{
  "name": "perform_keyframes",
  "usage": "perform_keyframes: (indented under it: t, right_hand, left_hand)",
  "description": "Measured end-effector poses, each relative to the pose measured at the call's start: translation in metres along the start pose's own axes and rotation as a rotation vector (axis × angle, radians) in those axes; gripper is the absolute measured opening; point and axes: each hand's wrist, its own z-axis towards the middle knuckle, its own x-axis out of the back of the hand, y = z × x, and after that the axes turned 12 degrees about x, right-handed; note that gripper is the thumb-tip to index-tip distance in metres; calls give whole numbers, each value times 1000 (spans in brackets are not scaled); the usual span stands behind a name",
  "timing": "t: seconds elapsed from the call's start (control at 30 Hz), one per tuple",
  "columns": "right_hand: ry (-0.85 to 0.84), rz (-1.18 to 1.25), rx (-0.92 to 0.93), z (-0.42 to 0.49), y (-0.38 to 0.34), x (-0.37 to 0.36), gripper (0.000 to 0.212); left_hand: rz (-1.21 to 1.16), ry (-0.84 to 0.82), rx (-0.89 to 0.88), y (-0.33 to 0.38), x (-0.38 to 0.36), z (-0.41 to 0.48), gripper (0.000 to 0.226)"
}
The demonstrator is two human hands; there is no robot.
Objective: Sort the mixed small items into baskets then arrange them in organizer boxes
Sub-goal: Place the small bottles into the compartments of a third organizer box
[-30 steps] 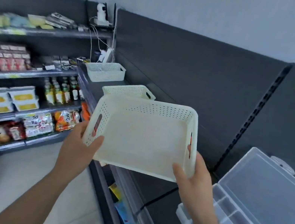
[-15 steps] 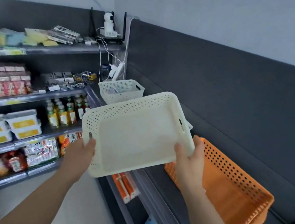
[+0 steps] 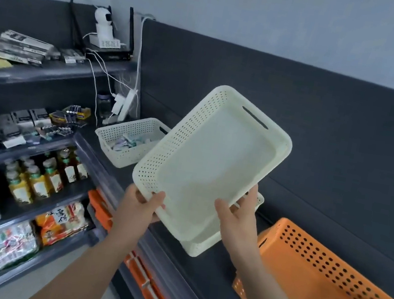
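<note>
Both hands on tilted cream basket

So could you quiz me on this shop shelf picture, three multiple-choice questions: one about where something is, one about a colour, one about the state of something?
1. Where is the basket with small items?
A. On the floor
B. On the shelf top behind the held basket
C. Inside the big basket at right

2. What colour is the big basket at right?
A. Orange
B. Green
C. Black

3. How is the white basket held?
A. Flat, full
B. Tilted, empty, both hands
C. One hand

Answers: 1 B, it sits near the corner. 2 A, plainly orange. 3 B, left hand and right hand grip its lower edge.
</note>
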Motion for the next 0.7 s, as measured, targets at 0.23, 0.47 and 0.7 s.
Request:
perform_keyframes:
  t: [0.23,0.47,0.7]
  right_hand:
    - [143,-116,-53,45,28,0,59]
    - [262,-295,-107,49,54,-18,54]
    - [493,-474,-341,49,87,-51,29]
  left_hand:
    - [434,-81,-191,26,-2,99,19]
    - [995,-197,-472,15,-21,169,42]
    - [1027,-481,-481,5,-24,224,32]
